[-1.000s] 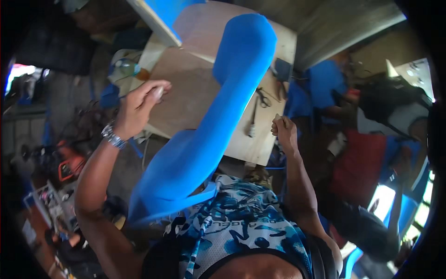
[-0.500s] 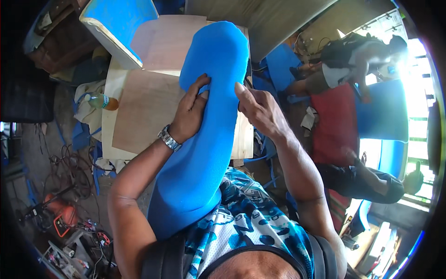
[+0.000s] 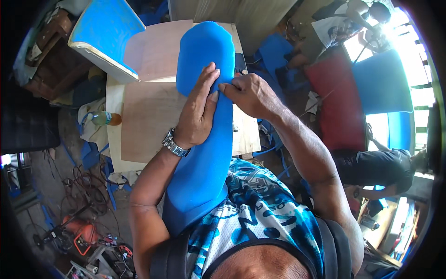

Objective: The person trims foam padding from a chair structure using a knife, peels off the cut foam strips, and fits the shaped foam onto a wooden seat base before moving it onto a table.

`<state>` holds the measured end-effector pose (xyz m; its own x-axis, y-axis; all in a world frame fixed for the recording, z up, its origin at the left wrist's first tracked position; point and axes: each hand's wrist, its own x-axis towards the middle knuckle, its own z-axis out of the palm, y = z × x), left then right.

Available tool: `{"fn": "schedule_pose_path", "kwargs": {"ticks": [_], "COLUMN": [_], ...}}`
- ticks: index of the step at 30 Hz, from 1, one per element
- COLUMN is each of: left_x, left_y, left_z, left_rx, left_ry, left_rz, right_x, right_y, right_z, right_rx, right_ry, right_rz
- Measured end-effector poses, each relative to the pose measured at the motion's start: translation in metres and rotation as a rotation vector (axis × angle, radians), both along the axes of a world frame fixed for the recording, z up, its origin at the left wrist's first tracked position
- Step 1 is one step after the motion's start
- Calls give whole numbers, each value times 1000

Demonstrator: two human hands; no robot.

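Nearer the right hand (image 3: 254, 96) now, the left hand (image 3: 195, 116) lies straight-fingered on the blue foam (image 3: 204, 46), over the wooden table (image 3: 247, 137); the former curls, hold unclear, at the foam's right edge. Bottle (image 3: 105, 118) left, red panel (image 3: 334, 102) right.

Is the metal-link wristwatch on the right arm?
No: the metal-link wristwatch sits just behind the left hand, which lies on the blue foam piece.
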<state>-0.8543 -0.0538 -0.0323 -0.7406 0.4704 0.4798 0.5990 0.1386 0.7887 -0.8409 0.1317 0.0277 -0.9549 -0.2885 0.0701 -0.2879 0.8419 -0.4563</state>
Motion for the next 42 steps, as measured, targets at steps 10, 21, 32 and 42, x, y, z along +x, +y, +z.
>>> {"fn": "schedule_pose_path", "kwargs": {"ticks": [10, 21, 32, 42], "left_x": [-1, -6, -54, -97], "left_y": [0, 22, 1, -28], "left_z": [33, 45, 53, 78], "left_rx": [-114, -564, 48, 522], "left_ry": [-107, 188, -141, -86], "left_rz": [17, -53, 105, 139], "right_x": [15, 46, 78, 16], "right_y": [10, 48, 43, -13], "right_z": [-21, -106, -111, 97], "right_rx": [-710, -1249, -979, -693], "right_ry": [-371, -549, -252, 341], "right_rz": [-274, -443, -326, -2]}}
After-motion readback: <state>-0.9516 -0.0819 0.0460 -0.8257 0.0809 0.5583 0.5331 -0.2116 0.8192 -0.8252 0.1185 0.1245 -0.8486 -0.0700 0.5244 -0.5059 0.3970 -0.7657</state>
